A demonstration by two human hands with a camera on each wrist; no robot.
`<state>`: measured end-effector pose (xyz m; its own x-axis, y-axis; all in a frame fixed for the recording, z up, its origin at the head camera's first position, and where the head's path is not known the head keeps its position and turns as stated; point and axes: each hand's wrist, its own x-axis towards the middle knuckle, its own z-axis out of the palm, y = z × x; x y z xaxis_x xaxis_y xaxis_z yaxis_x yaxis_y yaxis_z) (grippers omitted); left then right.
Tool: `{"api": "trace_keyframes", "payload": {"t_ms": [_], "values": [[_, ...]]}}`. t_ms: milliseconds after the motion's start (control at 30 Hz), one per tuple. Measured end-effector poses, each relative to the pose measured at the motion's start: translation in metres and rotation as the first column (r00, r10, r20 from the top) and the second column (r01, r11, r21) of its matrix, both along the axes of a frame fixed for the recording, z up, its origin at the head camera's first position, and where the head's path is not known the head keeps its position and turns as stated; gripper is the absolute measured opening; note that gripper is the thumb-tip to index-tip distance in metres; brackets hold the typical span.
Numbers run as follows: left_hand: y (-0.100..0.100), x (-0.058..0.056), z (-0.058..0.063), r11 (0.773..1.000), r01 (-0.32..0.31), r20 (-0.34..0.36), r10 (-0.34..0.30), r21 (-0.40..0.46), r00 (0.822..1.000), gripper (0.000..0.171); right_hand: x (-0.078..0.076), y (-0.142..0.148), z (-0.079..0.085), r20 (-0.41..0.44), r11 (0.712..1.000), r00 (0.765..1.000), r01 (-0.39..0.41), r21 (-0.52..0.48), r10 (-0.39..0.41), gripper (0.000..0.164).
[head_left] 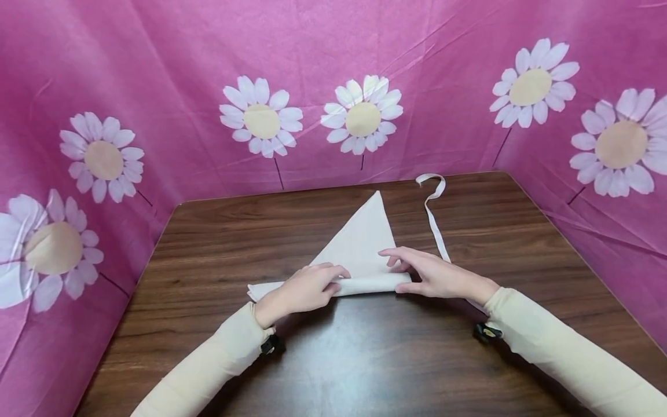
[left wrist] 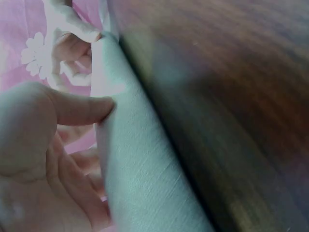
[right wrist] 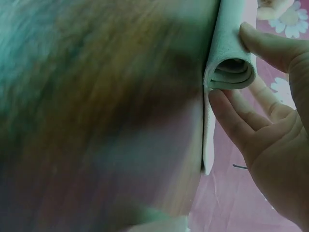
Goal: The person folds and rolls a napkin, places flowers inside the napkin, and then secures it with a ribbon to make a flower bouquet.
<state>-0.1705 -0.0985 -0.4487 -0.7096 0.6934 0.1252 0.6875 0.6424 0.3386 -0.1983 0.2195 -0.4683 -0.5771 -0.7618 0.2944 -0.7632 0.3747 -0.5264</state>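
A white cloth (head_left: 359, 240) lies on the table, its near edge rolled into a tube and its far part tapering to a point. My left hand (head_left: 307, 286) holds the left part of the roll, and in the left wrist view its thumb (left wrist: 87, 108) presses on the rolled cloth (left wrist: 140, 159). At the right end my right hand (head_left: 429, 272) grips the roll between thumb and fingers. Several layers show inside the open end of the rolled cloth (right wrist: 231, 79) in the right wrist view. A flat corner of cloth sticks out left of my left hand.
A narrow white strap (head_left: 435, 226) runs from the table's back edge down behind my right hand and wrist. The brown wooden table (head_left: 344, 359) is surrounded at the back and sides by a pink cloth with daisies (head_left: 323, 46).
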Motion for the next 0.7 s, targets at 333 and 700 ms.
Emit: {"api": "trace_keyframes", "payload": {"t_ms": [333,700], "values": [[-0.009,-0.006,0.003,1.0,0.0,0.131,0.003,-0.022,0.991,0.024,-0.006,-0.005,-0.001,0.089,0.999,0.995,-0.046,-0.017,0.048,0.065],[-0.011,-0.01,-0.001,0.996,-0.091,0.084,0.092,-0.026,0.992,0.023,-0.02,-0.01,-0.005,0.158,0.998,0.986,-0.053,-0.02,0.055,0.059]]}}
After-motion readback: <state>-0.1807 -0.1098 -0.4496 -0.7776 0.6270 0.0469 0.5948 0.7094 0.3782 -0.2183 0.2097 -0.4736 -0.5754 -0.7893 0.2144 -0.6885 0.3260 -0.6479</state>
